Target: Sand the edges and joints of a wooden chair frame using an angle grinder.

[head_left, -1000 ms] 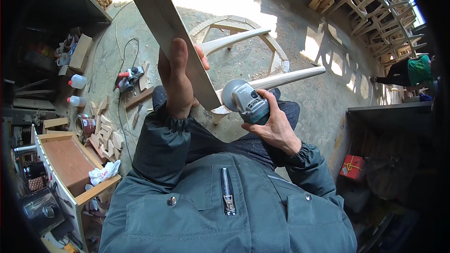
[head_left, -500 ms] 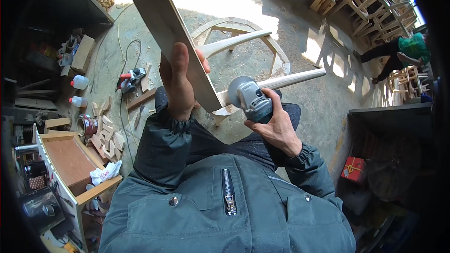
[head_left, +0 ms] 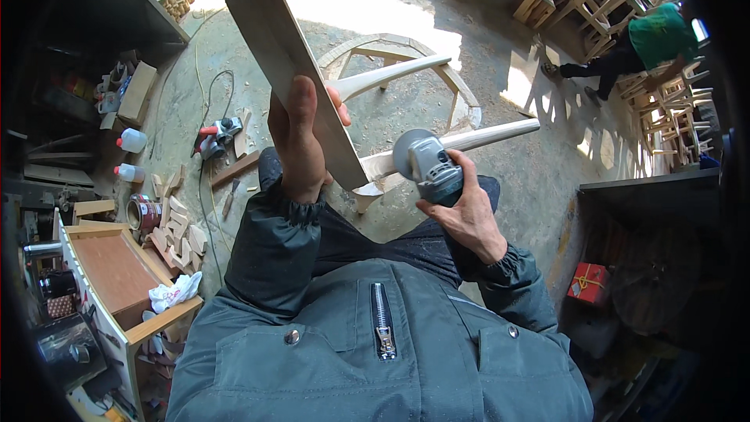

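Observation:
My left hand [head_left: 299, 133] is closed round the edge of a wooden chair frame [head_left: 291, 47], its thumb on the broad flat rail and its fingertips showing on the far side. From the frame two pale, tapering legs [head_left: 492, 134] reach out to the right. My right hand [head_left: 470, 211] grips a small grey angle grinder [head_left: 435, 170] by its body. The grinder's round disc [head_left: 406, 155] is beside the joint between the nearer leg and the rail; whether it touches the wood I cannot tell.
A ring-shaped wooden frame [head_left: 466, 94] lies on the floor beyond. To the left are a red-and-grey power tool [head_left: 215, 137] with a cord, wood offcuts [head_left: 183, 238], and two plastic bottles [head_left: 133, 140]. A person in green [head_left: 660, 37] stands by stacked chair frames [head_left: 672, 113] at right.
My right hand and the grinder have shifted slightly right along the leg, away from the rail. The left hand stays put. The person in green has moved and bends toward the stacked frames.

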